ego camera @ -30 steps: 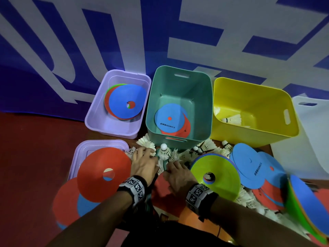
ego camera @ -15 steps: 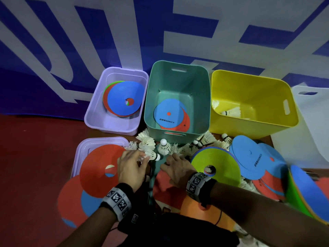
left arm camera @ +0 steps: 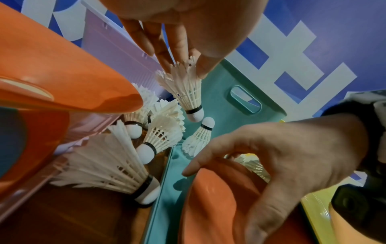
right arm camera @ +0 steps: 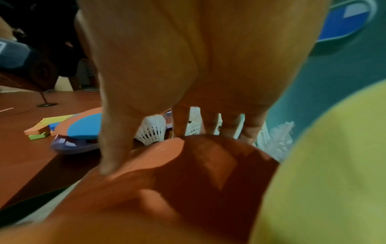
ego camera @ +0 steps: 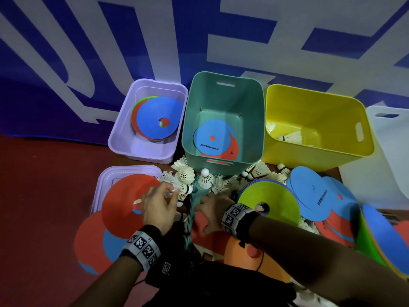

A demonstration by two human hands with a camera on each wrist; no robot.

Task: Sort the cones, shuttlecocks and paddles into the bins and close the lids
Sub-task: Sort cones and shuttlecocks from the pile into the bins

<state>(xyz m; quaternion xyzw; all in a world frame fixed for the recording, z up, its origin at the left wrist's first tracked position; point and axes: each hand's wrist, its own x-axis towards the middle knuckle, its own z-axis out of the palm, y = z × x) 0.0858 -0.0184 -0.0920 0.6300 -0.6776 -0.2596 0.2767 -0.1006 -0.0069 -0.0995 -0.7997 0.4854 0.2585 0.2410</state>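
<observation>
My left hand [ego camera: 174,192] pinches the feather end of a white shuttlecock [left arm camera: 185,92], which hangs cork down above the pile of shuttlecocks [ego camera: 205,180] in front of the teal bin [ego camera: 223,161]. Beside it, my right hand [ego camera: 205,203] arches over an orange cone [left arm camera: 213,206]. Its thumb lies on top and its fingers [right arm camera: 211,127] curl down over the cone's far edge. The lilac bin [ego camera: 124,142] holds cones, the teal bin holds blue and red paddles, and the yellow bin [ego camera: 318,158] holds shuttlecocks.
A lilac lid [ego camera: 104,185] under a red cone [ego camera: 124,200] lies at the left. A teal lid [ego camera: 191,218] runs between my hands. To the right lie a green cone [ego camera: 272,196], blue paddles [ego camera: 309,191] and a white lid [ego camera: 389,151]. A banner wall stands behind the bins.
My left hand has drawn back from the pile with a shuttlecock pinched by its feathers. My right hand has stayed on the orange cone.
</observation>
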